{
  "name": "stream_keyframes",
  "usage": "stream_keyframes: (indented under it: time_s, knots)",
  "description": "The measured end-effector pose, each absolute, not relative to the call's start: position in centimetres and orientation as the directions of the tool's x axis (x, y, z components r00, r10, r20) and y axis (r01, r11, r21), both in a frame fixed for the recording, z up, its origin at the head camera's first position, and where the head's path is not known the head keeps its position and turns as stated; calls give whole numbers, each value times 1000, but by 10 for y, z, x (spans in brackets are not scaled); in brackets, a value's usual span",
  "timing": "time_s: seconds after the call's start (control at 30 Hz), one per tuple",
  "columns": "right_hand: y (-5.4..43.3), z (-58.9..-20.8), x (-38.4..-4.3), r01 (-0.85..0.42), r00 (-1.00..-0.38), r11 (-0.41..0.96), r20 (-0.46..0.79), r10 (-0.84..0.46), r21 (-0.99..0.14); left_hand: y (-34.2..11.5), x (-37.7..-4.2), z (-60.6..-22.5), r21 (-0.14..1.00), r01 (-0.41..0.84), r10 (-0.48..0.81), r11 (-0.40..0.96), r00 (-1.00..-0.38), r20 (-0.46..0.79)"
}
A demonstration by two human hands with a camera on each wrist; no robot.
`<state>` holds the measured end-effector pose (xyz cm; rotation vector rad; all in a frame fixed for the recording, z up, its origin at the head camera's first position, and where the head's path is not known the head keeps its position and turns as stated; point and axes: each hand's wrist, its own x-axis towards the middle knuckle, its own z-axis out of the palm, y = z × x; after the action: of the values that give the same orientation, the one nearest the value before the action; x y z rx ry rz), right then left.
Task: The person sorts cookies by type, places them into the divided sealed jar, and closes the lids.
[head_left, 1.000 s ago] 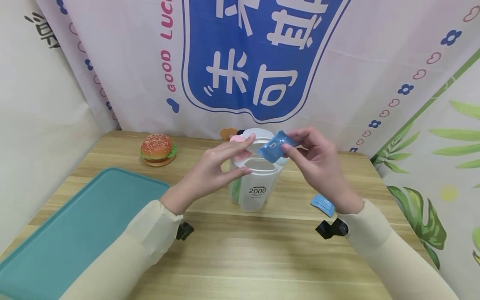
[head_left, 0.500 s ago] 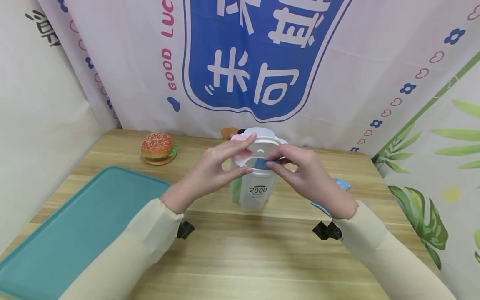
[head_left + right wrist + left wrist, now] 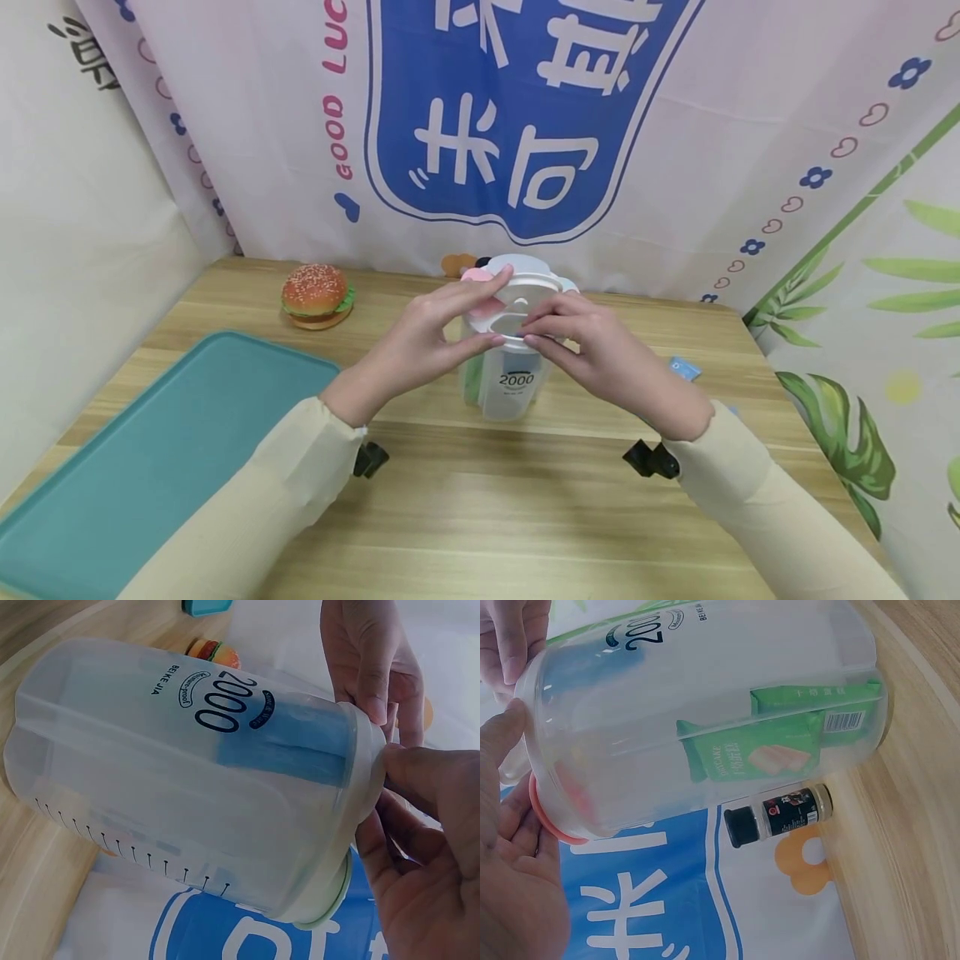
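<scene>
A clear plastic storage canister (image 3: 504,402) with a white rim and "2000" printed on its front stands upright on the table. My left hand (image 3: 431,333) grips its rim from the left, thumb at the front and fingers over the top. At the front opening, my right hand (image 3: 600,346) pinches the top edge of a blue packet (image 3: 289,746). Most of that packet hangs inside the front compartment, visible through the wall. Green snack packets (image 3: 757,746) lie low in another compartment, seen in the left wrist view.
Another blue packet (image 3: 684,368) lies right of the canister, partly behind the right forearm. A spice jar (image 3: 787,814) with a black cap stands behind the canister. To the left are a toy burger (image 3: 317,293) and a teal tray (image 3: 180,450). A printed cloth (image 3: 285,167) hangs behind.
My right hand has brought the blue packet from above the canister down into the front opening, and it has slid deeper. The left hand has stayed at the rim.
</scene>
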<state>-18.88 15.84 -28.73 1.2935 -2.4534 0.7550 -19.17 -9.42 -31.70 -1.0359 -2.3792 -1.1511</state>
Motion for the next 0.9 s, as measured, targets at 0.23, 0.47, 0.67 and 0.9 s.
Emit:
stream_keyframes:
  time_s: [0.23,0.47,0.67,0.9]
  knots:
    - [159,-286,-188,-841,-541,437,465,-701,-319,-94,-191,-316,546,727,482,416,-685,546]
    - [162,-285,-186,-843,-537,427,475,-697,-326,-93,-191,-316,550,724,478,416,-689,545]
    - [175,-287,-192,-862,-506,338,612,-607,-378,-94,-190,-317,559,717,472,416,-696,541]
    - [207,-289,-197,-814,-580,303,685,-440,-495,-93,-190,-317,563,715,464,414,-698,545]
